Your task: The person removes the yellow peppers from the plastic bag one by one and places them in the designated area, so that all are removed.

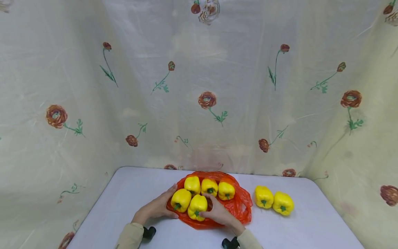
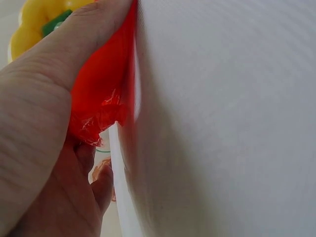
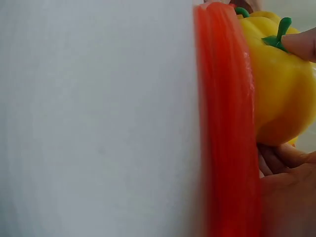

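Observation:
A red plastic bag (image 1: 239,204) lies spread on the table with several yellow bell peppers on it. My right hand (image 1: 219,211) grips the front bell pepper (image 1: 196,206), thumb by its green stem and fingers on its far side. The right wrist view shows that bell pepper (image 3: 279,94) beside the bag's bunched edge (image 3: 227,108). At the bag's left side, my left hand (image 1: 158,204) holds the edge, thumb in front and fingers behind, beside another bell pepper (image 1: 181,200). The left wrist view has the thumb (image 2: 74,44) against the red plastic (image 2: 101,84).
Two more yellow bell peppers, a left one (image 1: 264,197) and a right one (image 1: 283,203), sit on the white table (image 1: 311,224) right of the bag. A flowered curtain (image 1: 242,103) hangs behind the table and along both sides.

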`<state>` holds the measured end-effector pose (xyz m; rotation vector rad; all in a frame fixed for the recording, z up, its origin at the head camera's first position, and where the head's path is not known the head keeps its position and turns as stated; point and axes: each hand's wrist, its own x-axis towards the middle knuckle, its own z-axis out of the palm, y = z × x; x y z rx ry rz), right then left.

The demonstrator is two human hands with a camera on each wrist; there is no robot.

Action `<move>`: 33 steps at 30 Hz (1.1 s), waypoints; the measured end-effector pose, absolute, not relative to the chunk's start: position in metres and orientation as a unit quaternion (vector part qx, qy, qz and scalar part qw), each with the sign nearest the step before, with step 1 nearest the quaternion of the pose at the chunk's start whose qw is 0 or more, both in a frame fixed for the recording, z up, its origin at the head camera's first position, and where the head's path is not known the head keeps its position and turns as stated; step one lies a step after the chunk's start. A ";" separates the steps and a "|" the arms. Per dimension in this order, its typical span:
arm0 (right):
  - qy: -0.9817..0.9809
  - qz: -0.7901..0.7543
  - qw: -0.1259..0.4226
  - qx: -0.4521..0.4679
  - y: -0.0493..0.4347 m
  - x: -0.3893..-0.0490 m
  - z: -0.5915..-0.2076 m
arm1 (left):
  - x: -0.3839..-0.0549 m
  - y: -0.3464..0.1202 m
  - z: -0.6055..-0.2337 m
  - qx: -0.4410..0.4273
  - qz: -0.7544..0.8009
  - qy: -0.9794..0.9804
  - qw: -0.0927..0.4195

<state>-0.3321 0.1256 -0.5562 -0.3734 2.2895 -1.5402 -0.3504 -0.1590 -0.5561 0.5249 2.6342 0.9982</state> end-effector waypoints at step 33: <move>0.802 -0.554 0.187 -0.121 0.125 -0.328 -0.553 | -0.352 -0.159 -0.558 0.179 0.346 0.910 0.142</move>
